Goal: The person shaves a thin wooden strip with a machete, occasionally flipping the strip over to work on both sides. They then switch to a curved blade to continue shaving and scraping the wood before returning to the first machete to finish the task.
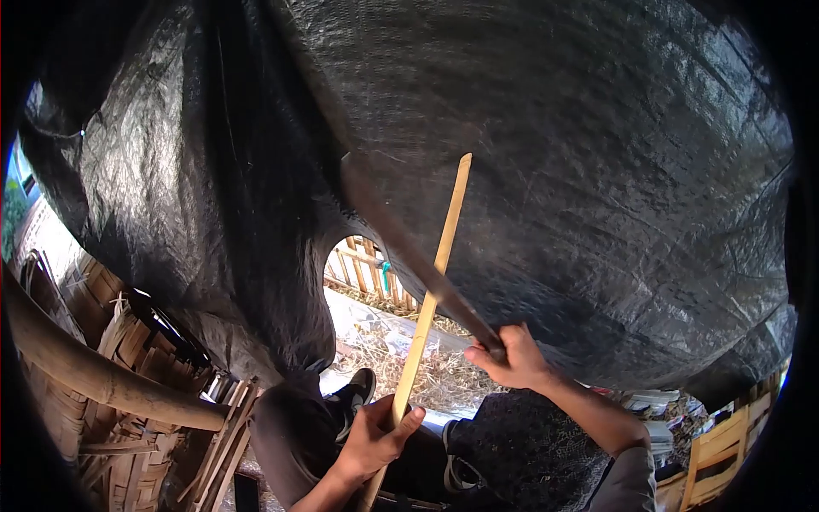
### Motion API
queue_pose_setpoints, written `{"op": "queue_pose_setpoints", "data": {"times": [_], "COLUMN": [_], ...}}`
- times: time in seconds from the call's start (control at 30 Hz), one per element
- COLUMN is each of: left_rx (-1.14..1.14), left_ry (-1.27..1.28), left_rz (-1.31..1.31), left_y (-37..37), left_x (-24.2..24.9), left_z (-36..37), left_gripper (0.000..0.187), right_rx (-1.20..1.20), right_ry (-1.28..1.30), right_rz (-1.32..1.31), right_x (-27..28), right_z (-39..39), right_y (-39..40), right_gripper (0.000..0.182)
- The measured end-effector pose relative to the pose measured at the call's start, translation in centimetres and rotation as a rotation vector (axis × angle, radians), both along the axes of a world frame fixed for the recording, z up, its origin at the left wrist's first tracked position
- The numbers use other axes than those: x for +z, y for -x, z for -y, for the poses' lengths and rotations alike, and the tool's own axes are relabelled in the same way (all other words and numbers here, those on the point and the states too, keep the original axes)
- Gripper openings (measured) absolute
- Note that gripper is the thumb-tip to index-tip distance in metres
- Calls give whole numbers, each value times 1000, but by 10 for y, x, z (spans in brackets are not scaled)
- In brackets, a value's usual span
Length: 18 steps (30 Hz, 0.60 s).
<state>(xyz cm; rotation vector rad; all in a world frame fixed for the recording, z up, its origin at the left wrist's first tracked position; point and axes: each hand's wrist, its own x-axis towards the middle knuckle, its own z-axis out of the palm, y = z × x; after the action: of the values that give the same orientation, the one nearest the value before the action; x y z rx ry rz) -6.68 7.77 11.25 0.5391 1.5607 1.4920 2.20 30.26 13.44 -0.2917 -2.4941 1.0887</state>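
A bamboo strip (431, 282) is held upright at centre, gripped low by the left hand (371, 439), fingers wrapped around it. A long blade (401, 247), clenched in the right hand (512, 358), crosses it; shaving is probably best kept shallow and directed away, beneath the black tarp (597, 171).

Both hands, the left hand (373, 441) and the right hand (513, 358), are bare, without gloves, rings or a watch, and both forearms are uncovered. A grey sleeve (630, 482) sits pushed up near the right elbow (only its end shows at the lower edge). The legs wear dark brownish-grey trousers (294, 435), and the feet are in black sneakers (357, 394) with lighter grey soles.
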Motion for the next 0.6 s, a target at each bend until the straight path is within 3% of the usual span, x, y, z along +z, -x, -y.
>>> {"op": "queue_pose_setpoints", "data": {"times": [0.17, 0.27, 0.37, 0.53, 0.6], "left_rx": [27, 23, -9, -1, -31], "left_ry": [-28, -20, -24, -49, -118], "left_rz": [114, 181, 247, 311, 219], "left_y": [-1, -3, -4, -10, -11], "left_x": [-1, -1, -3, -6, -5], "left_z": [-3, -3, -1, -2, -4], "left_gripper": [56, 54, 52, 47, 46], "right_rx": [78, 90, 106, 152, 228], "right_ry": [-113, -221, -555, -714, -777], "right_rz": [-31, -2, -62, -135, -150], "right_x": [-20, -16, -21, -23, -17], "right_z": [1, 3, 7, 6, 7], "right_y": [-3, -2, 2, 5, 4], "right_gripper": [36, 39, 58, 67, 67]}}
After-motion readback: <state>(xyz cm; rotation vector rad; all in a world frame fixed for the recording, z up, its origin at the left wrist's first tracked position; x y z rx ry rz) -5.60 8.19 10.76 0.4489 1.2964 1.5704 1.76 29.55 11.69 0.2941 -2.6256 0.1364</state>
